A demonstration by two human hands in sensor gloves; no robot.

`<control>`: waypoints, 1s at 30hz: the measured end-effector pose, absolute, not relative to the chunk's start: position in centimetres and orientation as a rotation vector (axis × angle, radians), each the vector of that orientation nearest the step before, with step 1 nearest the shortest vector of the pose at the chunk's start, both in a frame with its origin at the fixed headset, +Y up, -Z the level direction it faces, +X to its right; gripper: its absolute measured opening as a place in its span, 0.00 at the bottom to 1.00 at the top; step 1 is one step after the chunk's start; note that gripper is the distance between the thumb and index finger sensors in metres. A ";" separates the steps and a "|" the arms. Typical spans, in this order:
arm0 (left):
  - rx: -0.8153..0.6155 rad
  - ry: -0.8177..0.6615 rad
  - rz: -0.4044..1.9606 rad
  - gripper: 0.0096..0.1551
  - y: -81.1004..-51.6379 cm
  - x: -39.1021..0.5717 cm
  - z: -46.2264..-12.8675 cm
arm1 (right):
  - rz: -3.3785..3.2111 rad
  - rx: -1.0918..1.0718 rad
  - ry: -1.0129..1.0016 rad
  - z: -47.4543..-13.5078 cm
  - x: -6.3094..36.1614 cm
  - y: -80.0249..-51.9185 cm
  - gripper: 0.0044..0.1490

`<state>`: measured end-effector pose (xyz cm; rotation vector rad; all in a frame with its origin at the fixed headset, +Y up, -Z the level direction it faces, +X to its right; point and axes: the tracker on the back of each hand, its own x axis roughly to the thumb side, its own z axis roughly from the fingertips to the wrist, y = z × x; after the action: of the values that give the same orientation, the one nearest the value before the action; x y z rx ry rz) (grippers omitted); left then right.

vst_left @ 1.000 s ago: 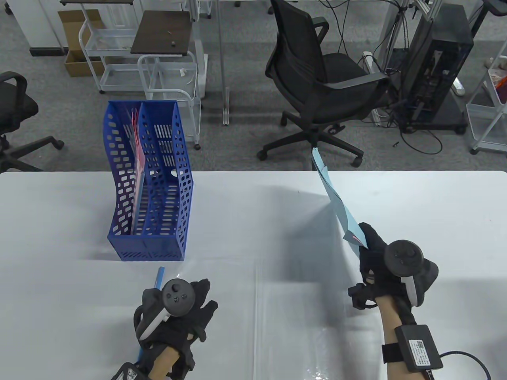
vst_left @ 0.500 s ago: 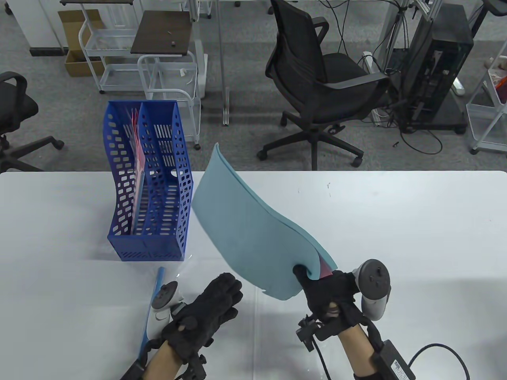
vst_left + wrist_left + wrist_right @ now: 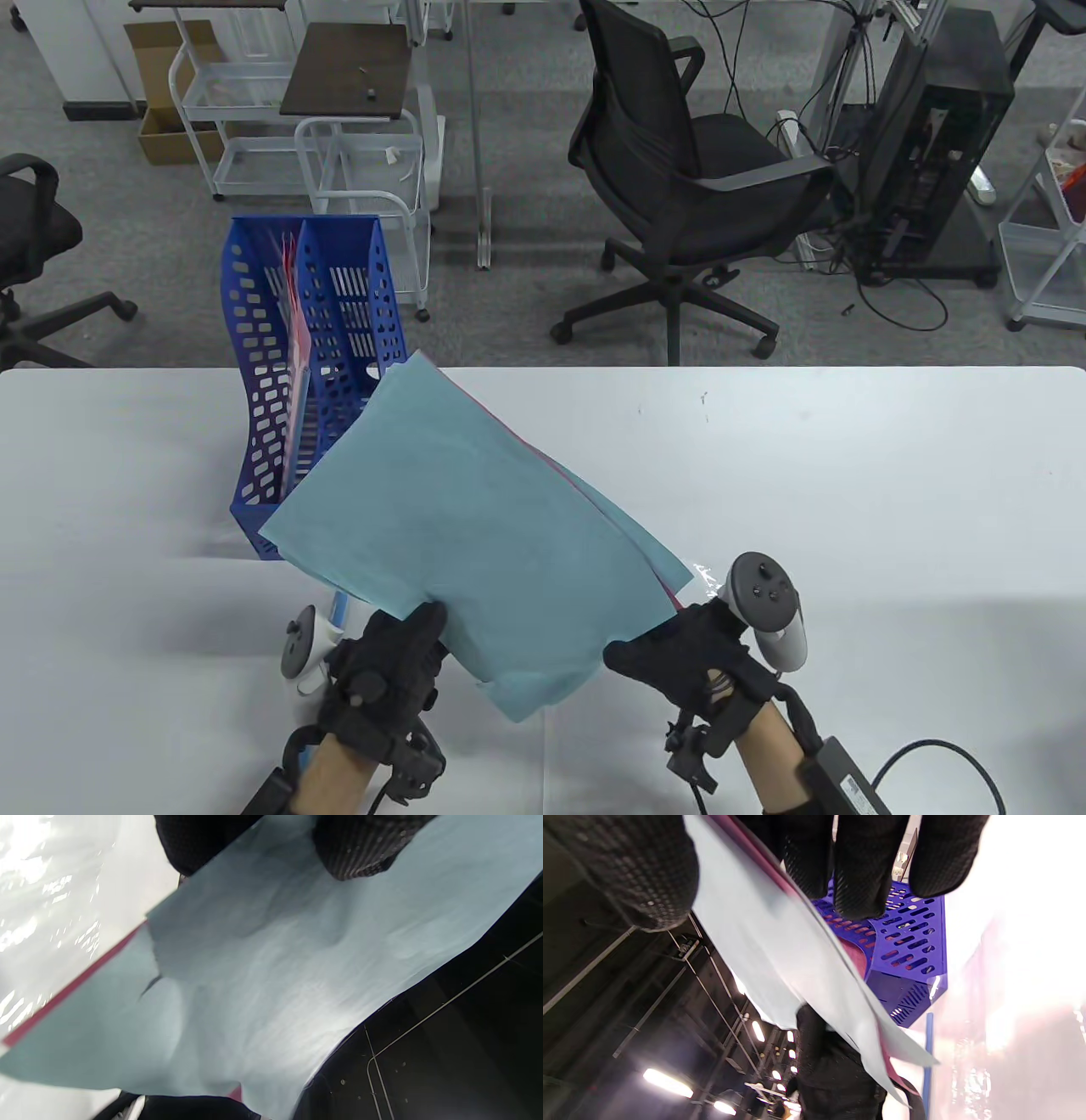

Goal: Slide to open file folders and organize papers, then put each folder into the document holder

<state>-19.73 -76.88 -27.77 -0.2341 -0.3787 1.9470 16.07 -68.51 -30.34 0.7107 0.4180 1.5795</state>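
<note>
Nearest me, my left hand (image 3: pixel 386 671) pinches the near-left edge of the light blue paper stack (image 3: pixel 475 543), thumb on top, fingers under it. In the left wrist view a gloved fingertip (image 3: pixel 360 844) presses on the blue sheet. My right hand (image 3: pixel 687 658) grips the stack's near-right corner, thumb over, fingers beneath; the right wrist view shows the sheets running between my thumb (image 3: pixel 628 870) and my fingers. So both hands are closed on the same stack, which is off the table and tilted up away from me.

A red sheet (image 3: pixel 670 594) peeks out along the right edge, so the pile is not squared. By my left hand, a blue slide bar (image 3: pixel 338 607) lies on the table (image 3: pixel 848 475), partly hidden by the papers. A clear plastic folder cover (image 3: pixel 645 747) seems to lie flat under my hands, judging by the glare; hard to be sure.

Further out, the stack's far corner overlaps the blue document holder (image 3: pixel 254 407) in the table view; I can't tell whether it touches. The holder stands upright on the table's far left. Its left compartment already has a pinkish-red folder (image 3: pixel 293 356); the right one looks free.

Step, I'd say: organizing papers, second folder. Next needs tapping the edges even, laying the stack in the cover, sliding the bar on, then placing it in the holder.

Beyond the table: an office chair (image 3: pixel 679 170), carts, a computer tower.
</note>
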 end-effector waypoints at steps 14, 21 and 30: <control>-0.258 -0.422 1.192 0.22 -71.3 -18.5 -26.6 | 1.866 0.520 0.121 -29.5 19.7 -66.9 0.55; -0.228 -0.413 1.244 0.24 -70.3 -16.1 -26.4 | 1.624 0.216 0.050 -28.3 20.8 -68.9 0.27; -0.207 -0.406 1.410 0.25 -71.5 -13.0 -27.8 | 1.590 0.089 -0.164 -26.9 22.6 -68.4 0.26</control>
<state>-12.96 -71.51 -27.83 -0.2067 -0.4064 1.4097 22.59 -68.43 -26.91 0.0891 -0.1636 1.5903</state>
